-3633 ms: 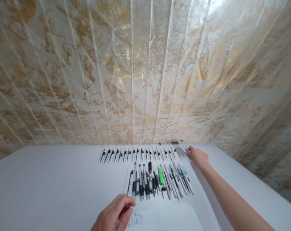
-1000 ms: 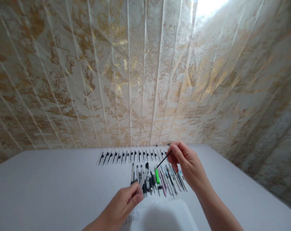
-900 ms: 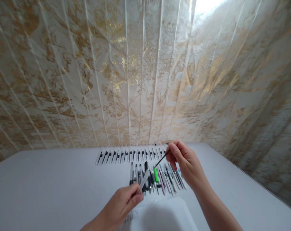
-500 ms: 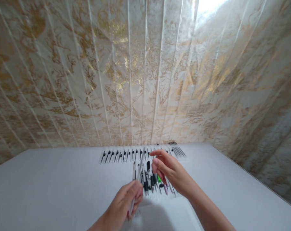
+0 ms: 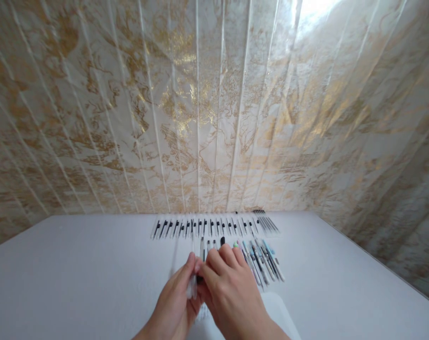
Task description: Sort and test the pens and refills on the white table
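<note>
My left hand (image 5: 177, 295) is closed around a thin pen (image 5: 192, 285) with a clear, whitish body, just in front of the pens on the table. My right hand (image 5: 226, 283) meets it from the right, its fingertips pinched at the same pen near a dark part. The fingers partly hide the pen. Behind my hands, several loose pens (image 5: 202, 246) lie on the white table, partly covered by my right hand. Farther back runs a row of clear pen parts with black pieces (image 5: 211, 226).
Light blue, black and white pens (image 5: 264, 259) lie right of my hands. Several thin refills (image 5: 269, 224) rest at the row's right end. A white tray (image 5: 280, 309) sits at the table's (image 5: 94, 269) near edge. A gold-patterned curtain (image 5: 200, 118) hangs behind.
My right hand has come down and left to meet my left hand and has closed at the pen. The view has shifted slightly, and the pens on the right are now uncovered.
</note>
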### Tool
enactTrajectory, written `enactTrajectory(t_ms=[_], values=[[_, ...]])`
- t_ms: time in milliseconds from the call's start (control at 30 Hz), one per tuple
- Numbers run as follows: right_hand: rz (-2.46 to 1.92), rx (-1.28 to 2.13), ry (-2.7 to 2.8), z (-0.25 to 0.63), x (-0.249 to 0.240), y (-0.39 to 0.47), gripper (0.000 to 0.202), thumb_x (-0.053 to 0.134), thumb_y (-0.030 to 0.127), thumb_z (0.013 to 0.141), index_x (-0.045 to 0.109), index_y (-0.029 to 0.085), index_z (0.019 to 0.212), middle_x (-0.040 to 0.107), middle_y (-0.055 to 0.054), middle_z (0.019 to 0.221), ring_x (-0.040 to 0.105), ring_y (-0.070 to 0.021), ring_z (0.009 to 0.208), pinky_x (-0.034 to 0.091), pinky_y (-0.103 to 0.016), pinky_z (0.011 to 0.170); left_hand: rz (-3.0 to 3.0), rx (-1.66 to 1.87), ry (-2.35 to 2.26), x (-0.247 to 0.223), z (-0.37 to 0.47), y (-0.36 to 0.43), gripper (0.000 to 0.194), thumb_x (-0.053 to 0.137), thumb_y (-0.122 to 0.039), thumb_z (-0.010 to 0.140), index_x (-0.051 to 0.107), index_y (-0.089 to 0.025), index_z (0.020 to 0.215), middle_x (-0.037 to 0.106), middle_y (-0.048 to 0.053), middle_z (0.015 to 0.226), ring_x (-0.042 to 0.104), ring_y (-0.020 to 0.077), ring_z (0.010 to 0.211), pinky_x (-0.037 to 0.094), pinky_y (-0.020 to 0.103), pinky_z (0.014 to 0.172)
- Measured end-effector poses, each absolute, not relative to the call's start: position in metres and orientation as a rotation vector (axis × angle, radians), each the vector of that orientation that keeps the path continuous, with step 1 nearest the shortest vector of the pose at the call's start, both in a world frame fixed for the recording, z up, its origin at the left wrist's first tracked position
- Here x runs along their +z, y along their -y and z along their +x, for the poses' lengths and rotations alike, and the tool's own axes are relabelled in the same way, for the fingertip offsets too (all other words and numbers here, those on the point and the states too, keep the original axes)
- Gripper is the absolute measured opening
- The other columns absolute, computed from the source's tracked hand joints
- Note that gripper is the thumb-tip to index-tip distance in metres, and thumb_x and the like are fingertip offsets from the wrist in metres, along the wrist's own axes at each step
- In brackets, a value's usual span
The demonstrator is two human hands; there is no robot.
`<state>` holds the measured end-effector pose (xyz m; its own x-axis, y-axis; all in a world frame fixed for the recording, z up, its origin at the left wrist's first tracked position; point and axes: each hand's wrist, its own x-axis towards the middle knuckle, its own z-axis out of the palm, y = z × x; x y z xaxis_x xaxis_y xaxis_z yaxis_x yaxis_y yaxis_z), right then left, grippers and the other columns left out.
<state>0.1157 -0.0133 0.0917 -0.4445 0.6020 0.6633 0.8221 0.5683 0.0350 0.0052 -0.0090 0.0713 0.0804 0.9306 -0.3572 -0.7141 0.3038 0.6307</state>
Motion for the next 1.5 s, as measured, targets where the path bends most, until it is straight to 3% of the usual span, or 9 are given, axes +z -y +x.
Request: enactTrajectory(t_ms=[167,567,633,733,867,1033,1200,1300,1500], values=[[-1.108,-0.550,2.174,0.115,0.084,0.008,0.018,0.075,0.019,0.070,0.057,0.019,0.070,0.055,0.000,0.070,0.040,-0.0192,0.070,0.028,-0.035,0.068,0.436,1.250,-0.800,0.065,0.004,0.010,0.040,0.087,-0.040,0.052,0.059,-0.016,0.067,0.056,-0.004,0.066,0.052,0.0090,0.058,0.045,0.016,0.050],[-1.139,-0.427,2.186,0.120,0.095,0.009,0.010,0.065,0.015,0.068,0.056,0.019,0.069,0.058,-0.001,0.071,0.046,-0.0188,0.068,0.033,-0.034,0.064,0.903,1.264,-0.936,0.059,0.000,0.007,0.042,0.065,-0.060,0.072,0.055,-0.019,0.076,0.056,-0.003,0.068,0.056,0.0117,0.061,0.049,0.020,0.053],[-1.147,-0.271,2.138,0.126,0.101,0.008,0.011,0.063,0.012,0.067,0.053,0.019,0.066,0.057,-0.002,0.070,0.048,-0.0175,0.067,0.035,-0.031,0.061,1.063,1.258,-0.950,0.055,-0.003,0.004,0.044,0.056,-0.063,0.077,0.053,-0.020,0.078,0.055,-0.003,0.064,0.056,0.0122,0.054,0.048,0.021,0.046],[-1.172,0.245,2.009,0.142,0.116,0.006,0.010,0.056,0.010,0.072,0.054,0.019,0.071,0.057,0.000,0.070,0.051,-0.0133,0.063,0.039,-0.024,0.056,1.261,1.167,-0.910,0.048,-0.006,-0.001,0.047,0.043,-0.065,0.083,0.051,-0.020,0.079,0.054,-0.003,0.058,0.053,0.0118,0.040,0.041,0.020,0.033],[-1.167,0.811,1.746,0.163,0.130,0.001,0.007,0.056,0.015,0.077,0.053,0.019,0.073,0.054,0.004,0.061,0.050,-0.0095,0.056,0.040,-0.020,0.052,1.401,1.097,-0.891,0.038,-0.009,-0.004,0.044,0.038,-0.060,0.088,0.048,-0.019,0.076,0.055,-0.003,0.059,0.051,0.0078,0.036,0.038,0.017,0.037],[-0.955,1.085,1.542,0.174,0.130,-0.003,0.012,0.066,0.025,0.078,0.056,0.019,0.083,0.057,0.004,0.067,0.055,-0.0093,0.059,0.046,-0.022,0.057,1.603,0.947,-0.958,0.025,-0.012,-0.002,0.044,0.033,-0.060,0.090,0.050,-0.020,0.089,0.044,-0.008,0.052,0.031,0.0053,0.035,0.022,0.017,0.035],[-0.926,1.156,1.500,0.176,0.135,-0.001,0.019,0.069,0.032,0.077,0.063,0.017,0.086,0.064,0.000,0.069,0.062,-0.0117,0.066,0.052,-0.023,0.062,1.806,0.965,-0.960,0.022,-0.019,-0.007,0.037,0.033,-0.052,0.094,0.050,-0.020,0.083,0.041,-0.007,0.055,0.038,0.0084,0.048,0.031,0.019,0.049],[-0.920,1.156,1.498,0.177,0.139,0.000,0.019,0.069,0.033,0.078,0.063,0.017,0.085,0.068,-0.004,0.079,0.065,-0.0141,0.073,0.053,-0.024,0.063,1.779,0.956,-0.985,0.023,-0.020,-0.007,0.036,0.034,-0.051,0.094,0.050,-0.021,0.083,0.042,-0.007,0.056,0.038,0.0091,0.048,0.031,0.019,0.048],[-1.032,0.876,1.707,0.177,0.140,-0.003,0.009,0.065,0.028,0.081,0.064,0.019,0.084,0.064,-0.001,0.084,0.058,-0.0117,0.070,0.047,-0.023,0.063,1.728,0.991,-0.998,0.032,-0.017,-0.002,0.040,0.038,-0.055,0.091,0.053,-0.021,0.079,0.045,-0.006,0.052,0.044,0.0103,0.047,0.035,0.019,0.050]])
